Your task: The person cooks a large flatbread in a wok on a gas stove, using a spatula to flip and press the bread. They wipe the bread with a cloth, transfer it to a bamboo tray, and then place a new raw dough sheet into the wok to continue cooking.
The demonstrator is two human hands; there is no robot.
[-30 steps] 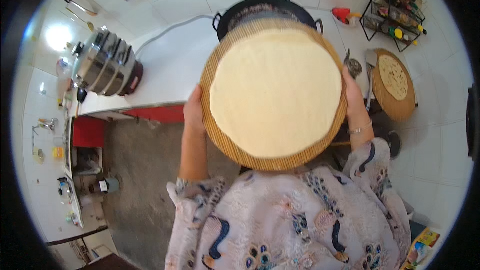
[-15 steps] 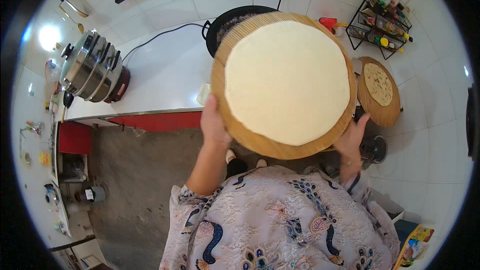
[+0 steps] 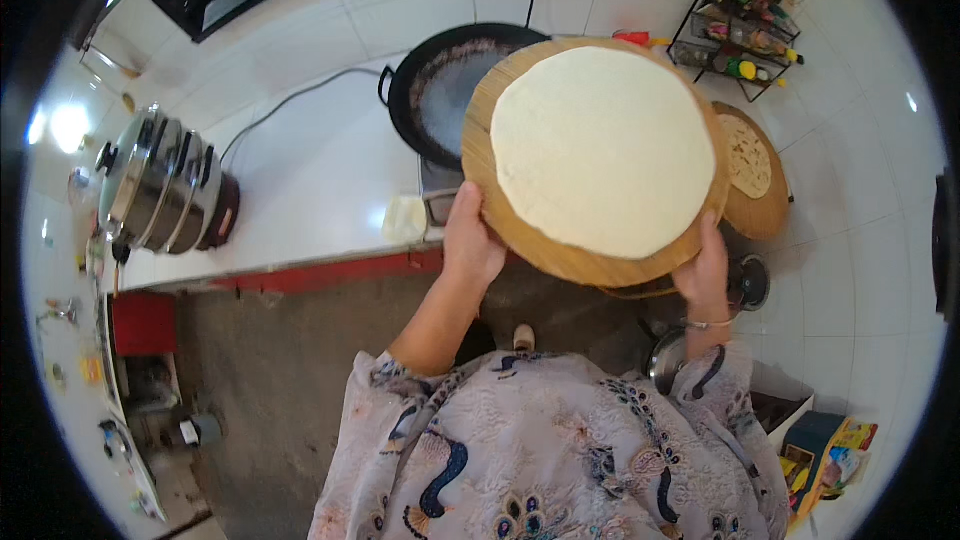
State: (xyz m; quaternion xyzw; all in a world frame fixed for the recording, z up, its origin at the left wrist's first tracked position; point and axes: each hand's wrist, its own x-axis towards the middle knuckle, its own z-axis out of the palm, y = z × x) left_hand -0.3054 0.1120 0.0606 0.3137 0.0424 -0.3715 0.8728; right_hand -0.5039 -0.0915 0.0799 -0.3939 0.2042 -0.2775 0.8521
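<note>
A round wooden board (image 3: 482, 155) is held up between my two hands, and a large, pale, thinly rolled sheet of dough (image 3: 605, 150) lies flat over most of it. My left hand (image 3: 474, 240) grips the board's lower left rim, thumb on top and fingers hidden beneath. On the lower right rim, my right hand (image 3: 706, 270) holds it the same way. Behind the board's left edge sits a black wok (image 3: 400, 100), its inside greyish with a browned ring near the rim; the board covers its right part.
A stacked steamer pot (image 3: 165, 185) stands at the counter's left end. On the white counter (image 3: 310, 160) lies a pale folded cloth or dish (image 3: 405, 219). To the right, a second round board (image 3: 755, 215) carries a browned flatbread (image 3: 745, 155), below a bottle rack (image 3: 735, 35).
The board with the dough has shifted right in view and tilted, uncovering more of the wok. My right hand, blurred and spread before, now closes on the rim.
</note>
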